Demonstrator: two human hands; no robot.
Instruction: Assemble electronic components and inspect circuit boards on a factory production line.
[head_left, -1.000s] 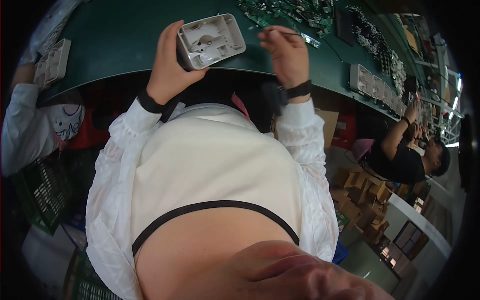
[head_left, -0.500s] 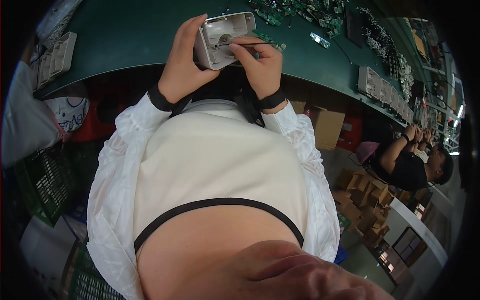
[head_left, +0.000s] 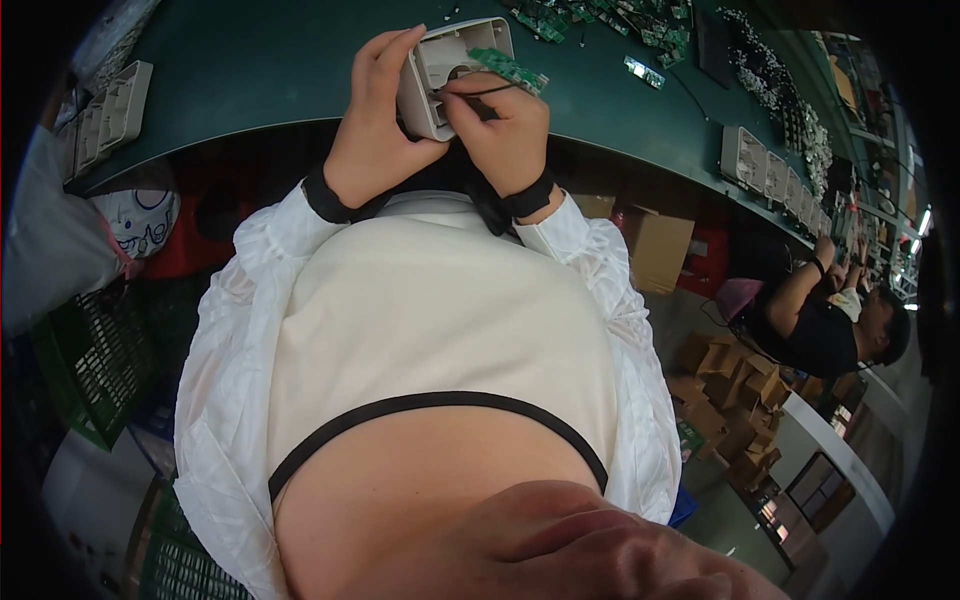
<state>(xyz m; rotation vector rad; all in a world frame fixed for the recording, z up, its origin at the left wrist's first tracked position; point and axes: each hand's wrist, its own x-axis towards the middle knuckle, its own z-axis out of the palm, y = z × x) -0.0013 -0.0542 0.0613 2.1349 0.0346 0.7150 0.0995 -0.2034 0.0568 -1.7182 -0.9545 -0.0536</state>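
Observation:
My left hand (head_left: 375, 135) grips the side of a white plastic housing (head_left: 445, 48), fingers along its left wall and thumb at the near edge. The open inside of the housing faces up, showing ribs and a round recess. My right hand (head_left: 508, 135) pinches a thin black cable (head_left: 488, 93) at the housing's interior; its fingertips partly hide the cable end. A green circuit board (head_left: 510, 70) lies over the housing's right side, just beyond my right knuckles. Both wrists wear black bands.
The green worktable (head_left: 250, 75) carries a heap of circuit boards (head_left: 640, 25), a single board (head_left: 644, 72) and a dark flat panel (head_left: 712, 50). White housings stand in rows at the left (head_left: 115, 115) and right (head_left: 765, 170). A co-worker (head_left: 810, 315) sits at right.
My right hand has moved left and a little down, further into the housing. The circuit board has shifted up and left, over the housing. The co-worker's arm has moved.

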